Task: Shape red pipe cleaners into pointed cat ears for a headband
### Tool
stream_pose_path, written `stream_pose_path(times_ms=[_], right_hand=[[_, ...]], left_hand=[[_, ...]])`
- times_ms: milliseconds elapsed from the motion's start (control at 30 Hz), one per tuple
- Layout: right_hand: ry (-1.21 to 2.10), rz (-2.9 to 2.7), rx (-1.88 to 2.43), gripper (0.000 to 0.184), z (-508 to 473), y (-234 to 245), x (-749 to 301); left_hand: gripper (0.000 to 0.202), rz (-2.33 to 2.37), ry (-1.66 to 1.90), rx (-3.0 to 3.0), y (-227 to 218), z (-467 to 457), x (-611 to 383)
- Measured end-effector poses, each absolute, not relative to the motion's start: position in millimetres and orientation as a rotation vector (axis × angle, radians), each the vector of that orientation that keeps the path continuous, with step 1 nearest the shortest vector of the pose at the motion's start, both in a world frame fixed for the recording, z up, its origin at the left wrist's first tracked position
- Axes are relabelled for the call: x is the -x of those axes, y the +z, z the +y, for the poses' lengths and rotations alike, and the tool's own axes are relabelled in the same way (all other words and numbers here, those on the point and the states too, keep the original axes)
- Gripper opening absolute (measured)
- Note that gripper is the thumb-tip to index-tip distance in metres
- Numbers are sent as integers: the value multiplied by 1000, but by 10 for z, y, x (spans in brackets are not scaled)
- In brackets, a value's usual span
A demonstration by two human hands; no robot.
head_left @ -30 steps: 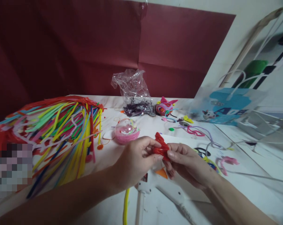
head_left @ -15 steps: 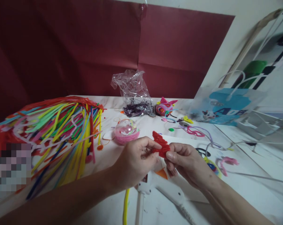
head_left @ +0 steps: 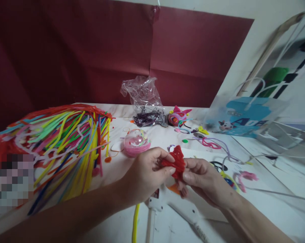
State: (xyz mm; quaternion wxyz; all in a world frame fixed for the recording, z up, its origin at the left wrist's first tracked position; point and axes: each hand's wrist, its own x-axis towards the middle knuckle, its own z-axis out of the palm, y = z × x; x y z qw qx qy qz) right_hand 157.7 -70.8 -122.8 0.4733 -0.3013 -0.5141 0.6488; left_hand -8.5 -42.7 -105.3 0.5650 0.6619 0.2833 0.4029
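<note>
A fuzzy red piece of bent pipe cleaner (head_left: pixel 177 162) is pinched between my two hands above the table. My left hand (head_left: pixel 148 173) grips its left side between thumb and fingers. On its right edge, my right hand (head_left: pixel 201 177) closes thumb and fingertips. Below them lies a white glue gun (head_left: pixel 156 202), partly hidden by my hands, beside an orange piece (head_left: pixel 174 189). Just behind my left hand sits a clear ball (head_left: pixel 136 143) with pink pipe cleaner wound round its lower half.
Many coloured pipe cleaners (head_left: pixel 74 135) are heaped at left. At the back stand a crumpled clear bag (head_left: pixel 146 104) and a pink pipe-cleaner figure (head_left: pixel 177 117). A blue-and-clear carrier bag (head_left: pixel 246 116) stands at right, with loose purple and pink stems (head_left: pixel 213 143) before it.
The red piece has been turned between my fingers, so its pointed end now stands more upright and farther right. Both hands keep their pinch; the right has shifted slightly.
</note>
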Motion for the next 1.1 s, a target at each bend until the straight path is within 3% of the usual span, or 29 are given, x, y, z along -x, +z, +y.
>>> stream_pose_path(times_ms=[433, 1100], right_hand=[[1713, -1295, 576, 17, -736, -1212, -1577], [1643, -1307, 562, 21, -742, -1254, -1552]], left_hand=[[14, 600, 721, -1436, -896, -427, 142], [7, 641, 807, -1792, -896, -455, 174]])
